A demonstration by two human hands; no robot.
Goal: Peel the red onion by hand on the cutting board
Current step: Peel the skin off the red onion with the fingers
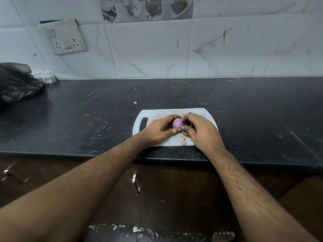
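**Small red onion held between both hands over the board**

Far left on the counter (87, 109) I see a black plastic bag (17, 82), well clear of the work. Moving in, the white cutting board (158, 113) lies near the counter's front edge, handle slot to the left.

My left hand (157, 131) is curled round the red onion (177, 123), thumb underneath on the near side and fingers wrapped over the far side; that grip is pressed closed on the bulb and holds it just above the board's middle. The onion shows smooth, pale purple flesh, so I judge most of the dry skin is already off. It is small, light and firm, but a bared layer like this is likely slick, so I'd keep it cradled from both sides and not squeeze hard.

My right hand (201, 131) touches the onion's right side, fingertips bunched together as if pinching at skin there; what exactly lies between them is hidden, so I cannot tell whether they have a strip. The best place to take hold, I reckon, is a loose edge at the root or tip end.

Peel scraps (183, 137) lie on the board just beneath the right hand.
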